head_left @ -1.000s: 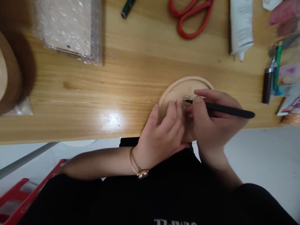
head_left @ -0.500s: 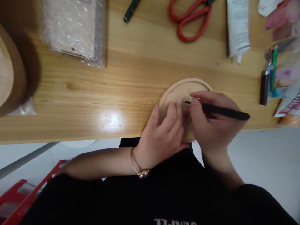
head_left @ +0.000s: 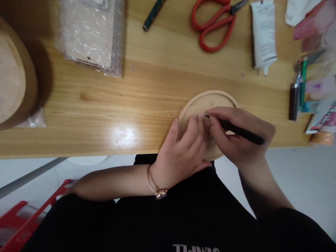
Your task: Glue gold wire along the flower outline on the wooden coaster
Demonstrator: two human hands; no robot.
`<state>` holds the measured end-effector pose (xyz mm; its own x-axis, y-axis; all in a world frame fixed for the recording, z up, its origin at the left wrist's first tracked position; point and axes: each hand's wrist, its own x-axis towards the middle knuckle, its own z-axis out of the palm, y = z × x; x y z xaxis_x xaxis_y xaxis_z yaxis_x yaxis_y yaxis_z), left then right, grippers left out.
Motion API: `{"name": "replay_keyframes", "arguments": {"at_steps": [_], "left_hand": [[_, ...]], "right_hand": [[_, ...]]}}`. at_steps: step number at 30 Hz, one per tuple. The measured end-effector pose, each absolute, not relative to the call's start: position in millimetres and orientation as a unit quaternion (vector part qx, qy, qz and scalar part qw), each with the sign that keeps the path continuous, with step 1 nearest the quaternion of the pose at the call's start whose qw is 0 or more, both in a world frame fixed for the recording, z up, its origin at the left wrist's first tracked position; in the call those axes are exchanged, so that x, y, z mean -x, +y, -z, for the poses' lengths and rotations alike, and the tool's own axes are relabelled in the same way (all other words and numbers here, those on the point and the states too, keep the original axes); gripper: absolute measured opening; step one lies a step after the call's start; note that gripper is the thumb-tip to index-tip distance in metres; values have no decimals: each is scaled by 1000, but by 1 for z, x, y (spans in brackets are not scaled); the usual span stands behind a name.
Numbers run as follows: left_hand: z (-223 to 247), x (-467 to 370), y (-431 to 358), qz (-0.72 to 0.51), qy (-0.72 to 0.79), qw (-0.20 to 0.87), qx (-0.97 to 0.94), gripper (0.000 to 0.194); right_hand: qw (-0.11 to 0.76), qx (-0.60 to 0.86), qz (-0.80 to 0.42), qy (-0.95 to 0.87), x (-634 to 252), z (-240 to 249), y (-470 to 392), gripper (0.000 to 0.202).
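Observation:
A round, rimmed wooden plate (head_left: 191,108) lies at the table's front edge, with dark looping lines (head_left: 211,141) drawn on its face. My left hand (head_left: 183,148) rests on the plate's left part, thumb at the near edge and fingers over the wood; it presses the plate and wears a bracelet watch (head_left: 160,193) at the wrist. My right hand (head_left: 236,134) is closed round a black pen (head_left: 245,134). The pen's tip is beside my left fingertips, over the drawn lines, partly hidden by my right fingers.
Red-handled scissors (head_left: 214,28), a dark green pen (head_left: 153,15) and a white tube (head_left: 264,36) lie behind the plate. Bubble-wrapped boards (head_left: 89,35) are at the back left, a round wooden piece (head_left: 28,80) at far left. Several tools, including a dark handle (head_left: 294,101), lie right.
My right hand has turned and shifted slightly, tilting the black pen more steeply down to the right. My left hand holds its place. The view has moved a little, so the tabletop items appear lower.

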<state>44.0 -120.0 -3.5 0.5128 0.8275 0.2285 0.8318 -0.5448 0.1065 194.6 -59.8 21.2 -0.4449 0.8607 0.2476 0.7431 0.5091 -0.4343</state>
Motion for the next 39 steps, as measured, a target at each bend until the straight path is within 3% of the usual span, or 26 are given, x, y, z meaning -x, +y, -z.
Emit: {"name": "replay_keyframes", "arguments": {"at_steps": [10,18,22,27,39], "left_hand": [[4,-43,-120,121,-476,9,871,72],[0,-43,-119,103,-470,0,877,80],[0,-42,-119,114,-467,-12,877,80],[0,-43,-119,115,-471,-21,874,79],[-2,-45,-118,111,-470,-12,876,76]], "right_hand": [[183,353,-127,-909,-208,-23,-42,16],[253,412,-160,-861,-216,-14,-45,15],[246,429,-187,-849,-226,-11,-45,17],[257,412,-249,-838,-233,-13,-39,9],[295,368,-280,-836,-235,-3,-38,12]]}}
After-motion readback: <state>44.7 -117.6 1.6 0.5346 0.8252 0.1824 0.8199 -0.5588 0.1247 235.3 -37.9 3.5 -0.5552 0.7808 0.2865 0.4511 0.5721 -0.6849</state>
